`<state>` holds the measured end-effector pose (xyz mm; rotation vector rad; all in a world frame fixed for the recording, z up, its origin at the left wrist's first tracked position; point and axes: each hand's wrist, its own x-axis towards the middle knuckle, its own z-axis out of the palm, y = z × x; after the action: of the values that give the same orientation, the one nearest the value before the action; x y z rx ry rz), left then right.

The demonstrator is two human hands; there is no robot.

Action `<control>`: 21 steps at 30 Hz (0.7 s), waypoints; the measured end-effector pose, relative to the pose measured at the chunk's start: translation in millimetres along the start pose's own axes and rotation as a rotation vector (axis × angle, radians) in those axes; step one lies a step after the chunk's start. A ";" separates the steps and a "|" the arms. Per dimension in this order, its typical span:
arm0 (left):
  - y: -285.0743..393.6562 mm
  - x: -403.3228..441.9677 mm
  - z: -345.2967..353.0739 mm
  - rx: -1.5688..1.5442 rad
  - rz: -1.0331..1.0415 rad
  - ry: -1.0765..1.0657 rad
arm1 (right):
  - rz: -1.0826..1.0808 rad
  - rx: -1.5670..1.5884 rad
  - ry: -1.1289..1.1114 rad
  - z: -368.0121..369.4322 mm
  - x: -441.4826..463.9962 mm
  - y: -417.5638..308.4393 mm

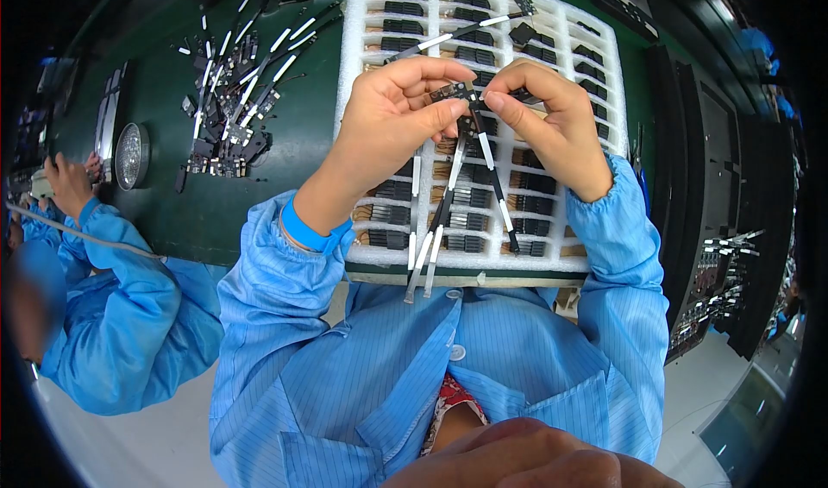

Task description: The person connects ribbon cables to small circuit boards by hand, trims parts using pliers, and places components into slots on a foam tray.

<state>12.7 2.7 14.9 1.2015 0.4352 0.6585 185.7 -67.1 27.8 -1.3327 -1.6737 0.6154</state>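
Honestly, it looks like fiddly fingertip work: the left hand [371,130] has its grip closed on a small black part [463,93], the right hand [556,117] pinching its edge above the white foam tray [348,82]. Steadiness matters; a strip pile [228,130] lies beyond, on the green surface [185,220].

The small black board [461,93] was held over the white tray [350,65], its black-and-white strips [486,150] trailing down, splayed.
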 end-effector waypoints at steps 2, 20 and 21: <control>-2.4 -0.1 -0.3 0.035 0.024 0.007 | 0.094 0.088 -0.048 -2.9 -0.1 0.5; -1.8 -3.0 1.7 0.088 0.011 -0.078 | 0.357 0.517 -0.341 -10.0 1.7 2.5; -1.6 -3.0 1.6 0.089 0.007 -0.080 | 0.362 0.514 -0.355 -10.5 2.0 2.3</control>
<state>11.8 -0.8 13.8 1.3094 0.3961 0.6001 195.8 -66.0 31.7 -1.1899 -1.3999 1.4589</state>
